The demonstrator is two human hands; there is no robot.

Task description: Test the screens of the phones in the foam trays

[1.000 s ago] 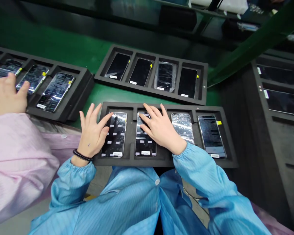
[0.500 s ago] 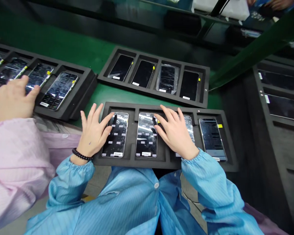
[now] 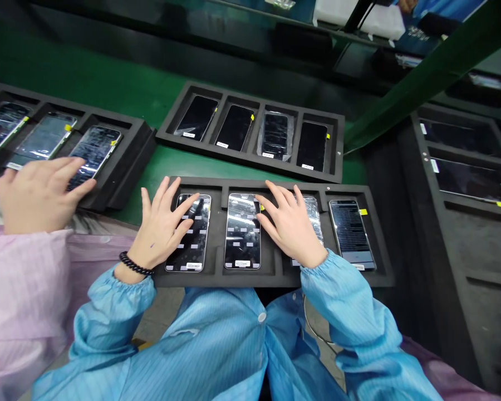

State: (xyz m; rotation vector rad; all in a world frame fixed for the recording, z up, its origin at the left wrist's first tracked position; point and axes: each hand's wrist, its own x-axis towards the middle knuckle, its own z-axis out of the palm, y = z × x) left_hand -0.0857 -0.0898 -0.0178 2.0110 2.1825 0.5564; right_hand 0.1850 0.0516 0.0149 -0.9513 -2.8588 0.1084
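A black foam tray [image 3: 284,281] lies in front of me with phones in its compartments. My left hand [image 3: 156,228], fingers spread, has its thumb and forefinger over the leftmost phone [image 3: 192,245], whose lit screen shows small pale blocks. My right hand [image 3: 290,225] is spread too, its thumb and forefinger at the right edge of the second phone [image 3: 242,236]. Part of the third phone [image 3: 315,214] is hidden under that hand. At the right end sits the fourth phone [image 3: 352,234], showing lines of text. Neither hand holds anything.
Behind stands another tray [image 3: 250,157] with dark phones. A neighbour's hand [image 3: 44,192] reaches over a tray of phones [image 3: 127,161] at the left. More trays [image 3: 438,223] are stacked at the right, beside a slanting green post [image 3: 417,78].
The view has shifted slightly, moving the trays left in the picture. The neighbour's hand has moved right, onto the end phone of its tray. My hands keep nearly the same places over the phones.
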